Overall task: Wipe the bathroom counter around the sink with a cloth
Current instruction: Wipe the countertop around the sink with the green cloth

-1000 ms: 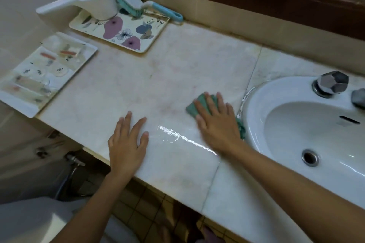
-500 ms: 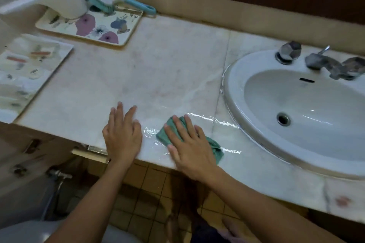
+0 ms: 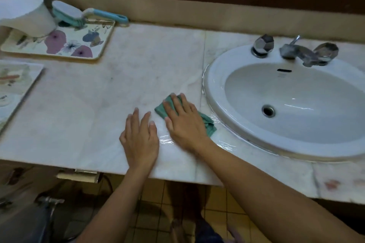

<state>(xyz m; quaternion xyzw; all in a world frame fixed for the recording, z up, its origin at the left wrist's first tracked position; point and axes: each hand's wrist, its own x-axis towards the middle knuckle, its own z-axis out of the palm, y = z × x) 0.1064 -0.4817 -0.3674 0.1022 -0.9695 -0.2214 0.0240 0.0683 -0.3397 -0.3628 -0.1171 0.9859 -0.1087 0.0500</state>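
Observation:
A pale marble counter [image 3: 110, 92] runs across the view with a white oval sink [image 3: 215, 92] set into its right side. My right hand [image 3: 185, 122] presses flat, fingers straight, on a green cloth [image 3: 207, 123] just left of the sink's rim. Most of the cloth is hidden under that palm. My left hand [image 3: 140, 138] rests flat on the counter right beside it, near the front edge, holding nothing. A wet streak glistens between the hands and along the sink rim.
A flowered tray [image 3: 79, 49] at the back left carries a white scoop [image 3: 25, 14] and a blue-handled brush [image 3: 92, 15]. Another tray [image 3: 29, 83] juts in at the far left. Chrome taps [image 3: 292, 49] stand behind the sink. Tiled floor lies below the counter edge.
My right hand has slid the cloth from the front edge back up toward the sink rim. My left hand stays flat on the counter, now closer to the right hand.

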